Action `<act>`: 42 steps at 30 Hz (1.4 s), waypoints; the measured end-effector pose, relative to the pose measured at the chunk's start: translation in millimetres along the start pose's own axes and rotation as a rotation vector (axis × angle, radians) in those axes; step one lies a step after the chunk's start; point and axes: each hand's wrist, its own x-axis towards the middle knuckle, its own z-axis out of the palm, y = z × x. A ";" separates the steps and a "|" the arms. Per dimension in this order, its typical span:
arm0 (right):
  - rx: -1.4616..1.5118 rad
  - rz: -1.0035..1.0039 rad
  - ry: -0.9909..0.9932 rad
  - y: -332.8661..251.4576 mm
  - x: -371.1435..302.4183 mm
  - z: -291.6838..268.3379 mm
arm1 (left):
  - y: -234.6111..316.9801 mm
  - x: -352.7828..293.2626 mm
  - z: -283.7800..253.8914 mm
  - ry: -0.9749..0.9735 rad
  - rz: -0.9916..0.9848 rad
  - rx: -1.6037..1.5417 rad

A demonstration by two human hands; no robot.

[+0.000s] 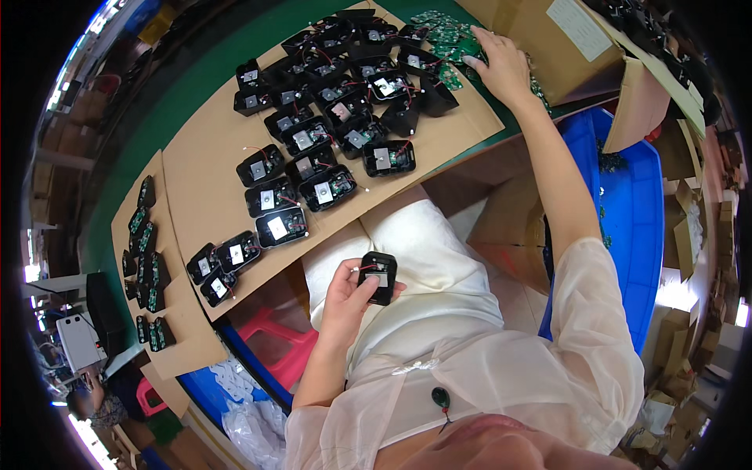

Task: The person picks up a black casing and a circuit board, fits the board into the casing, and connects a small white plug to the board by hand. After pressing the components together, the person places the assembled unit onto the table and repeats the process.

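Note:
Above my lap, my left hand [346, 301] is closed around a small black plastic housing [377, 276]. Its open side faces up, with the thumb resting on a pale square part inside and a thin wire with a white plug at its edge. My right arm stretches to the far right of the table. There my right hand [503, 69] reaches over a heap of green circuit boards [442, 37], thumb and fingers apart. I see nothing held in it, though some fingertips are partly hidden. Many similar black housings [389, 159] with red wires cover the cardboard sheet [211, 153].
Beside the board heap stands a cardboard box [548, 47]. A blue bin [638, 227] is at my right. Rows of housings with green boards [153, 282] lie at the far left. Below the table edge are a pink stool [274, 337] and plastic bags [254, 423]. Another person [98, 399] is farther left.

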 end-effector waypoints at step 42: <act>1.539 0.583 -0.921 -197.4 -157.0 -128.9 | 5.3 -24.8 -15.5 0.082 0.307 0.045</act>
